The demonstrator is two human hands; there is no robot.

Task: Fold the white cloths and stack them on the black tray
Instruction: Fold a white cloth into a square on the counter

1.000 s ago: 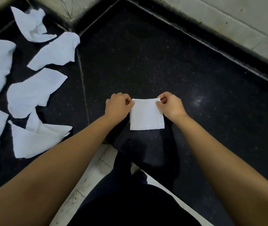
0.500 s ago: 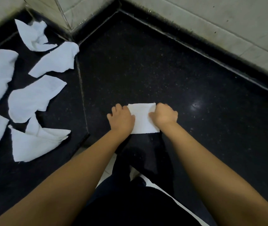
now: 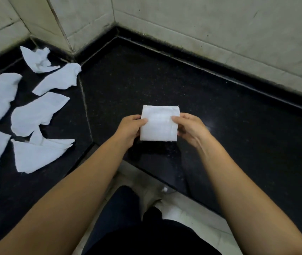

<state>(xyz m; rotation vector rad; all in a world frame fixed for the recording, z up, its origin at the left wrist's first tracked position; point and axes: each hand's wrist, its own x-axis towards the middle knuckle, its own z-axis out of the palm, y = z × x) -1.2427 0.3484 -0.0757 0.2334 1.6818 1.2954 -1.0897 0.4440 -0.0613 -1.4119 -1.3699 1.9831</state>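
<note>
A small folded white cloth (image 3: 159, 124), roughly square, is held just above the black stone counter (image 3: 229, 126). My left hand (image 3: 129, 130) pinches its left edge and my right hand (image 3: 192, 128) pinches its right edge. Several unfolded white cloths (image 3: 36, 115) lie spread on the left counter section, some overlapping. No black tray shows in this view.
Pale tiled walls (image 3: 201, 30) close the counter at the back and form a corner. A seam (image 3: 85, 111) divides the left counter slab from the middle one. The counter's front edge runs diagonally below my hands, with light floor tiles (image 3: 183, 208) and my dark trousers underneath.
The cloth was pressed flat on the counter half a second ago. Both hands have since lifted it off the surface, holding it by its side edges, and the view tilted up toward the wall.
</note>
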